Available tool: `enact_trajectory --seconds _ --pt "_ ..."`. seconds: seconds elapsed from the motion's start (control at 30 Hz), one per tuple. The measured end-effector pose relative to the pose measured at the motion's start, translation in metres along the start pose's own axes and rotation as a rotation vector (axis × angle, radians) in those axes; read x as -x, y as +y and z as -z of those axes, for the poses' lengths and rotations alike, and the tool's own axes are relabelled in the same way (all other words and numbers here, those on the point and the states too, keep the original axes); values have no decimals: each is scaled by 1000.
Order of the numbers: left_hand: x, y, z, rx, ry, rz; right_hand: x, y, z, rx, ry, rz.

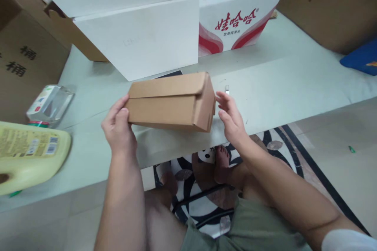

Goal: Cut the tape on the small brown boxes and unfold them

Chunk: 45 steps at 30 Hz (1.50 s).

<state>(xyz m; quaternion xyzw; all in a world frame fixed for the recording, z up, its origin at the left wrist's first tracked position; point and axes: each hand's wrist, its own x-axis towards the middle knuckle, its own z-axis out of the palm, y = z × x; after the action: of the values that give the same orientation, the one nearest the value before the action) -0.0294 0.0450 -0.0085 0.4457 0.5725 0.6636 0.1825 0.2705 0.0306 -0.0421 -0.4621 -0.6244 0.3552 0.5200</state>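
A brown cardboard box (pixel 165 104), its flap folded over, is held tilted above the near part of the table. My left hand (pixel 119 123) grips its left end, thumb on the near side and fingers behind. Just off the box's right end, my right hand (pixel 231 117) has its fingers apart and holds nothing; a small gap seems to lie between fingertips and cardboard. Behind the box, the edge of a dark flat object (pixel 169 74) shows, mostly hidden. A small metallic piece (pixel 227 89) lies on the table behind my right fingers.
White cartons (pixel 141 39) and a red-and-white carton (pixel 235 23) stand at the back of the pale table (pixel 294 74). To the left are a yellow jug (pixel 32 157), a clear package (pixel 51 104) and a brown carton (pixel 29 59). Another large carton (pixel 321 4) and a blue object (pixel 361 59) are right.
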Motion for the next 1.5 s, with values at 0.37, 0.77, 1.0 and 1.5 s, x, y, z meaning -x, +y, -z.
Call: enact_trajectory --seconds 0.37,0.77,1.0,1.5 --pt "3 -3 -5 217 118 452 13 -11 -17 -49 -91 179" --pt "48 8 -35 239 -391 542 12 -5 -15 -53 4 158" --pt "44 2 -31 53 -462 664 10 -15 -3 74 -29 301" --pt "58 13 -41 -166 -432 -223 8 -34 6 273 92 483"
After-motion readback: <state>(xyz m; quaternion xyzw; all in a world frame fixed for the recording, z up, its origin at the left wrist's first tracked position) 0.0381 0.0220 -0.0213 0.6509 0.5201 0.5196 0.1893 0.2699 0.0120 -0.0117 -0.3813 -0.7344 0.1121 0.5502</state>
